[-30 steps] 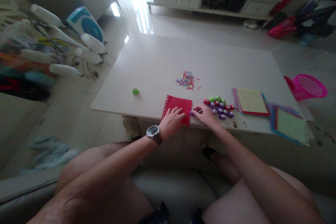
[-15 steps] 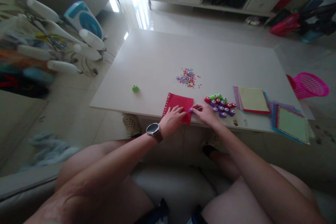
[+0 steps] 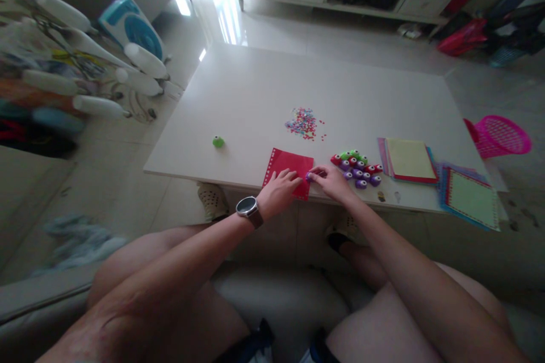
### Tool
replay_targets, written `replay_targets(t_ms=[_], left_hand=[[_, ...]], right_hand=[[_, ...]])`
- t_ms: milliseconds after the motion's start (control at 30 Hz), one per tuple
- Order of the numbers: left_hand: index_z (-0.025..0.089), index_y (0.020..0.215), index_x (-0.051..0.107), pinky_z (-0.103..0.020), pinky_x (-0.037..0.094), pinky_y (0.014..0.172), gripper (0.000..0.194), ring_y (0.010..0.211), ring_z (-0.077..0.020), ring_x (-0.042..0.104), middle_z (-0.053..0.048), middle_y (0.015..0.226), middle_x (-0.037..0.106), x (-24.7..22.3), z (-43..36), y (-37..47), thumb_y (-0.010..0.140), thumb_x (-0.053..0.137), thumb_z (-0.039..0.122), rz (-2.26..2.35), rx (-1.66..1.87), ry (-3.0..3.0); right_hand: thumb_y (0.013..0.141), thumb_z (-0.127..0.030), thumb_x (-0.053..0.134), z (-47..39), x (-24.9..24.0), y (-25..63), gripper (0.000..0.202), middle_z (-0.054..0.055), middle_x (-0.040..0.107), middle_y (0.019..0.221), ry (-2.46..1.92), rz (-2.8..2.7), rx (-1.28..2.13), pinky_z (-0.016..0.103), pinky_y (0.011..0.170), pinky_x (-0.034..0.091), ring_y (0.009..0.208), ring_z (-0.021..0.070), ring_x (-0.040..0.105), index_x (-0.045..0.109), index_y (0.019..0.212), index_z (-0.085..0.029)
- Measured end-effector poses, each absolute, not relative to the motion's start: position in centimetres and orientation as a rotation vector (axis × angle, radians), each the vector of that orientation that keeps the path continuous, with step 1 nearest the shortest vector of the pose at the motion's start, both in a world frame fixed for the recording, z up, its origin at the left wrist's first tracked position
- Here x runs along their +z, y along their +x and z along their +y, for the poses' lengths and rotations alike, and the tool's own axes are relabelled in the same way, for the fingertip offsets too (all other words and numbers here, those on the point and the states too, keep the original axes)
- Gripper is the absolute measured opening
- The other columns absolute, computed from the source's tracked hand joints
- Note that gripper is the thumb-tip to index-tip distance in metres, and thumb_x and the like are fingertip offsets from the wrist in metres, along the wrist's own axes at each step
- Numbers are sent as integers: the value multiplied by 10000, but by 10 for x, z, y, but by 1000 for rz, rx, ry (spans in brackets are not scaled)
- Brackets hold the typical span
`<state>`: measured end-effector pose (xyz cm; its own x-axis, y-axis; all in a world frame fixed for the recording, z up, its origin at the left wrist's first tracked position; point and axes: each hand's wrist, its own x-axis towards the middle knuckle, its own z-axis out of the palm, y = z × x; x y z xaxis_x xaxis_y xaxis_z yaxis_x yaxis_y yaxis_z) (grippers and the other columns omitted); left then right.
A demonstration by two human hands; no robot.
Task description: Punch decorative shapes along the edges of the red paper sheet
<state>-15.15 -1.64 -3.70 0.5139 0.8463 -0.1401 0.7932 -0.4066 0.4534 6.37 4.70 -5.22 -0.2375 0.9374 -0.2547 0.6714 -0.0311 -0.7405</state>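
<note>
A red sheet (image 3: 293,164) with holes punched along its left and lower edges lies at the table's near edge. My left hand (image 3: 279,190) rests on it with the fingers spread. At the sheet's right edge, my right hand (image 3: 327,181) grips a small purple punch (image 3: 309,176) between thumb and fingers. Right of that hand stands a cluster of purple, red and green punches (image 3: 358,173). Beyond the sheet is a pile of small colored paper bits (image 3: 303,123). One green punch (image 3: 218,142) stands alone to the left.
Stacked colored sheets (image 3: 409,160) and a second stack with punched borders (image 3: 472,199) lie at the table's right. Two small objects (image 3: 381,196) sit near the front edge. A pink basket (image 3: 504,135) stands beyond the right end of the white table (image 3: 361,91).
The whole view has shifted slightly. Both hands keep nearly the same places on the red sheet and the purple punch.
</note>
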Motion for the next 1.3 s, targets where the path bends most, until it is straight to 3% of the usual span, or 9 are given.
replay_targets(t_ms=[200,433,600,733,933,1067,1300], left_hand=[[330,1662,276,-564,430,1193,747,1455,-312,437,-106,1557,515,-38,-15,-151,979,518,147,1336,132,2283],[322,1648,362,-516,455,1154,703,1295,-294,507,-105,1407,583,-32,-12,-148,976,544,217,1360,116,2284],[334,1626,393,-497,454,1156,719,1294,-287,521,-94,1408,599,-31,-11,-147,942,571,201,1384,124,2273],[241,1627,379,-462,445,1173,718,1320,-280,533,-113,1446,606,-36,-10,-151,932,543,172,1348,202,2309],[157,1602,391,-456,440,1184,717,1369,-293,519,-130,1500,595,-36,-9,-154,898,525,133,1396,210,2267],[143,1591,389,-471,443,1183,708,1377,-305,511,-135,1489,595,-35,-10,-153,899,539,146,1411,190,2253],[161,1560,396,-508,440,1187,660,1394,-319,487,-136,1498,574,-30,-13,-153,912,521,145,1487,145,2190]], right_hand=[[880,-193,732,53,-61,64,55,75,806,894,-1681,-1852,1239,283,763,559,803,186,725,781,896,-174],[811,-168,759,61,-64,55,30,70,792,817,-1870,-1795,1193,240,663,515,746,175,717,775,833,-155],[739,-113,789,69,-55,53,69,35,761,719,-1927,-1758,1308,211,604,493,678,151,690,759,788,-152],[777,-184,826,71,-49,62,95,64,776,768,-1863,-1730,1398,229,645,533,719,167,711,765,834,-139],[900,-244,735,66,-43,68,119,108,800,957,-1936,-1880,1070,264,744,537,816,182,719,777,936,-140],[847,-223,787,61,-40,65,233,99,794,997,-1910,-1944,1039,277,766,545,845,190,720,763,1064,-141],[865,-181,712,59,-35,75,134,112,790,1003,-1883,-2196,701,322,863,531,937,236,714,780,979,-164]])
